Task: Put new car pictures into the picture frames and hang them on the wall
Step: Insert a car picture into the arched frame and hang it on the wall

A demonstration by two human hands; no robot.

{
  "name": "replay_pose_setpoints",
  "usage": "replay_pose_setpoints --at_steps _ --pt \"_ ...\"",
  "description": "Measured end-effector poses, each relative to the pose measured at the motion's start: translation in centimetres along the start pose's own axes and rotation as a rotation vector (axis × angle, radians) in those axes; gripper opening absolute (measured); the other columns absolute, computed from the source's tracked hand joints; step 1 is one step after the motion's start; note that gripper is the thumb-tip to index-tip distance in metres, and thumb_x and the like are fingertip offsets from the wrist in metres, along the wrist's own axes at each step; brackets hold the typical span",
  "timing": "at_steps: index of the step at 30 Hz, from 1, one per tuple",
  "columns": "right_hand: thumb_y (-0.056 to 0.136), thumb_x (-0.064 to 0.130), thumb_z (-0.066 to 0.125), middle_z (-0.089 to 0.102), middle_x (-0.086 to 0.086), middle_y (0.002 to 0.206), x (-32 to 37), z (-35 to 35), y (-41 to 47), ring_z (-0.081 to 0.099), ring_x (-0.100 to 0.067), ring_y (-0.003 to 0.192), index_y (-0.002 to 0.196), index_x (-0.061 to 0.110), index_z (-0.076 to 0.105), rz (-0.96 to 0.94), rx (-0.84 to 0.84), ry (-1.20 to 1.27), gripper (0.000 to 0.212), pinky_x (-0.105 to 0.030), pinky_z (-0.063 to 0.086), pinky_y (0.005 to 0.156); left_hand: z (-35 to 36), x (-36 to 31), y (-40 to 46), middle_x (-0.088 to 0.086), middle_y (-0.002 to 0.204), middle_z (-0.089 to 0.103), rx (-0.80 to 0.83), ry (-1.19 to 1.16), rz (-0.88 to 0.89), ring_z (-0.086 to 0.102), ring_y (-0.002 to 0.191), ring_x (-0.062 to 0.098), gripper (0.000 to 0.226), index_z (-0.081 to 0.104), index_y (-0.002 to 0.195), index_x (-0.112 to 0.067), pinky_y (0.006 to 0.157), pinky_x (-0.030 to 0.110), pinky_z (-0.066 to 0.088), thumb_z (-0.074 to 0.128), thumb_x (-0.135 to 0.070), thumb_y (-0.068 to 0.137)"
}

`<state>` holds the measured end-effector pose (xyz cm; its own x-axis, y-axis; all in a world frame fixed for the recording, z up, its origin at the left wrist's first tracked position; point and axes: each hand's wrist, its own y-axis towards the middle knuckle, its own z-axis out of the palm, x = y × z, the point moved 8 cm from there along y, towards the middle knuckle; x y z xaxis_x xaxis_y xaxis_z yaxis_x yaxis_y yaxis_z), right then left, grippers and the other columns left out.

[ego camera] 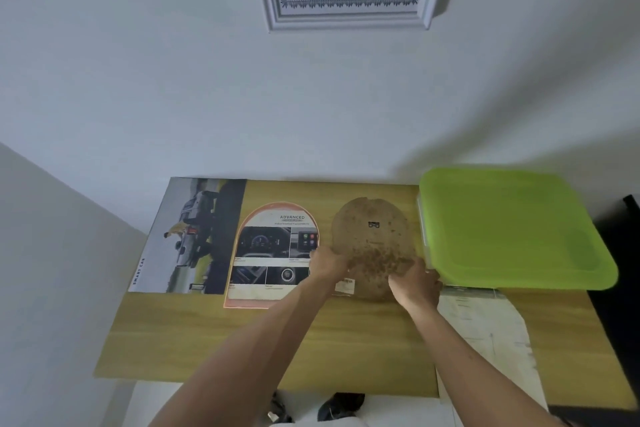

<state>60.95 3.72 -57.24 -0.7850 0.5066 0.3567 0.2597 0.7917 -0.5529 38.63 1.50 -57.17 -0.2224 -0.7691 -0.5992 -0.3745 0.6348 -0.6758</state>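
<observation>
Here, a person stands at a wooden bench (346, 340) pushed against a white wall, seen from above through a head-worn camera. Both bare arms reach forward to a round brown backing board (372, 239), the back of a round picture frame, lying face down near the middle of the bench. A small metal hanger (373, 225) sits on its upper half.

The left hand (329, 265) grips the board's lower left edge, its fingers curled around the rim. The right hand (414, 282) holds the lower right edge, fingers closed on it in the same way.

Just left of the board lies an arch-shaped car picture (270, 253) with an orange border and the word "ADVANCED" at its top, showing dashboard photos; the left hand overlaps its right edge. Further left, touching the arch picture, lies a rectangular car poster (190, 236) showing a vehicle and the words "SMART CAR".

To the right of the board stands a plastic box with a bright green lid (512, 229). A sheet of pale paper (485, 333) lies in front of it, near the right forearm.

High on the wall hangs a white rectangular frame (346, 19) holding a placeholder sheet printed "21x29.7CM".
</observation>
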Motion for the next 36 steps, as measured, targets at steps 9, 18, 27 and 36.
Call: replay_pose_setpoints --at_steps 9,18,27,36 --pt "0.059 0.034 0.084 0.067 -0.004 0.116 2.5 0.9 -1.6 0.068 -0.024 0.094 0.129 0.020 0.059 -0.151 0.026 0.330 0.075 -0.041 0.060 0.080 -7.4 -1.0 -1.5 0.004 0.097 0.069 -0.158 0.022 0.191 0.064 0.085 0.021 0.033 0.068 0.110 -0.009 0.072 0.030 0.052 0.061 0.001 0.079" --pt "0.078 0.008 0.080 0.060 0.001 0.108 9.6 5.5 -6.8 0.062 -0.014 0.091 0.134 0.015 0.053 -0.342 0.151 0.340 0.062 -0.018 0.046 0.066 -18.0 5.9 -0.2 0.008 0.110 0.069 -0.241 0.022 0.173 0.065 0.098 0.026 0.050 0.065 0.121 -0.011 0.086 0.038 0.055 0.073 -0.002 0.073" --pt "0.077 0.007 0.081 0.062 0.000 0.098 10.4 9.9 -8.9 0.065 -0.019 0.089 0.128 0.011 0.053 -0.370 0.092 0.224 0.058 -0.029 0.051 0.078 -20.5 11.2 -0.3 -0.004 0.074 0.061 -0.281 0.072 0.287 0.056 0.067 0.017 0.044 0.073 0.112 -0.016 0.063 0.031 0.047 0.063 -0.002 0.072" --pt "0.079 0.005 0.078 0.063 -0.003 0.101 9.4 11.0 -9.0 0.063 -0.021 0.094 0.127 0.010 0.054 -0.324 0.049 0.224 0.054 -0.030 0.049 0.081 -19.9 12.3 0.3 0.010 0.091 0.065 -0.223 0.116 0.319 0.061 0.087 0.029 0.041 0.074 0.109 -0.015 0.079 0.043 0.053 0.061 0.004 0.076"
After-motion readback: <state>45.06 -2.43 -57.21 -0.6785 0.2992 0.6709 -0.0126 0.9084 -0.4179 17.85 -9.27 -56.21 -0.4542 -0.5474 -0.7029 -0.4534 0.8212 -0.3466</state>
